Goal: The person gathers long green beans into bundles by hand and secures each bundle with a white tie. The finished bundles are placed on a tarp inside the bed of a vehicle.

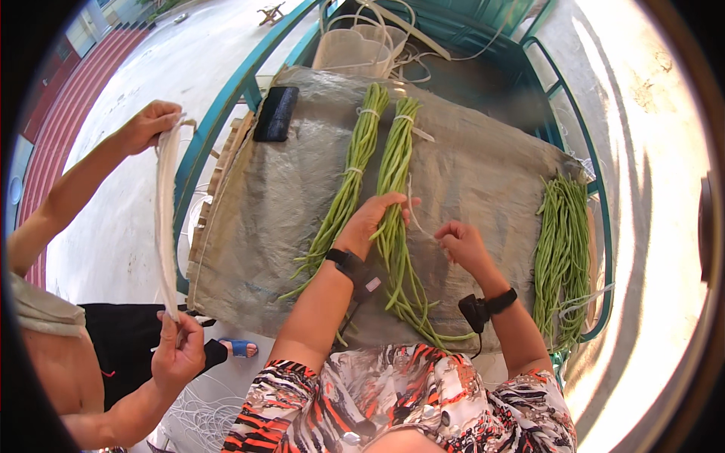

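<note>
Two long bundles of green yard-long beans lie side by side on a grey plastic sheet [468,189]. My left hand [370,223] is wrapped round the middle of the right-hand bundle [396,162], which has a white tie near its far end. From beside that bundle a thin white strip [415,215] runs to my right hand [466,248], whose fingers pinch its end. The left-hand bundle [353,170] carries two white ties. Further right, a loose heap of beans [562,257] rests along the sheet's edge.
A teal metal cart frame [219,113] borders the sheet. A dark flat block [276,113] lies at its far left. Behind are white plastic tubs [355,49] with loose strips. At the left, another person's hands [177,351] stretch a bunch of white strips [166,226].
</note>
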The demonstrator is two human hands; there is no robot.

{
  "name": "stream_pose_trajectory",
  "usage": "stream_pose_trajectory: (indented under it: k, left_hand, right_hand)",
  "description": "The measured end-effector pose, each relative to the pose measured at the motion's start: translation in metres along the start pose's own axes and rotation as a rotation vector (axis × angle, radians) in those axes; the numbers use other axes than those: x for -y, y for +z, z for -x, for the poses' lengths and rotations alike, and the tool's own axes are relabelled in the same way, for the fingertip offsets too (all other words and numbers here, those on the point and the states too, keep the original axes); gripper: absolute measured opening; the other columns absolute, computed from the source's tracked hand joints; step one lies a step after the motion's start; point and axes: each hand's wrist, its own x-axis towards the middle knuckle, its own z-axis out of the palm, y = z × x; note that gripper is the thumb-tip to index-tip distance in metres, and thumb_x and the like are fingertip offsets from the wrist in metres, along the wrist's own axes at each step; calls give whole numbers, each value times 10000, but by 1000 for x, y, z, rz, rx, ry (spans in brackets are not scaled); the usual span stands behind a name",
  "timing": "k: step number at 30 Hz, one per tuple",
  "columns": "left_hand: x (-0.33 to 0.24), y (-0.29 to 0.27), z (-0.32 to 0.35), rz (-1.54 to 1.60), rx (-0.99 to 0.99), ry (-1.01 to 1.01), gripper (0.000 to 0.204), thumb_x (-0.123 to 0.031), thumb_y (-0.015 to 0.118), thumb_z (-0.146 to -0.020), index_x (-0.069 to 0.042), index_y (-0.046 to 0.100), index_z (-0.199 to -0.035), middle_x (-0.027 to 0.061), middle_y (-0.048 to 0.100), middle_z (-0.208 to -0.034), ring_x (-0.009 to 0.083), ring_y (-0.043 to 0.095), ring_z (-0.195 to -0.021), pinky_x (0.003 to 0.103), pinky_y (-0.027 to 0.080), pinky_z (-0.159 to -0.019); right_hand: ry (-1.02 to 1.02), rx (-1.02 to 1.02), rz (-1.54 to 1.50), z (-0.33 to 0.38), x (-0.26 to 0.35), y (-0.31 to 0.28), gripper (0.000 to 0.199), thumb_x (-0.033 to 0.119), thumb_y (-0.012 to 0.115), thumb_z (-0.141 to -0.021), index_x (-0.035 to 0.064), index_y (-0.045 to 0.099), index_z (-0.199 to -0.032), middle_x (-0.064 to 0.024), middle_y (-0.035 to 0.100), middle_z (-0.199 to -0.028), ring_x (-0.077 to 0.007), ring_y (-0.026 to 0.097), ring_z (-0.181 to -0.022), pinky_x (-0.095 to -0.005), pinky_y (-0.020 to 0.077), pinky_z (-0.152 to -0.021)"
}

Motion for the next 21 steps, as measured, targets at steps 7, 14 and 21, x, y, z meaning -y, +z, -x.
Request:
stream_pose_trajectory:
  k: [7,14,21]
  left_hand:
    - [3,-9,-2,-105,5,34,246,-171,608,-831,31,577,-968,69,626,-674,155,615,-581,255,507,-542]
    - [4,-11,-4,-142,-85,-10,171,-191,639,-812,-31,584,-788,76,610,-636,183,601,-543,295,506,-512]
    - [3,4,-3,-203,-60,43,179,-185,634,-806,-9,614,-784,82,611,-642,188,604,-550,296,498,-541]
  right_hand:
    - [14,100,-166,7,1,10,199,80,484,-802,31,613,-945,7,556,-724,-50,487,-580,-206,408,-534]
    - [-116,182,81,13,-2,4,161,144,520,-896,36,611,-973,45,474,-668,-19,413,-642,-177,326,-575]
    - [36,-86,-344,24,-7,-46,167,209,504,-942,69,593,-961,76,362,-567,-12,284,-432,-190,193,-380]
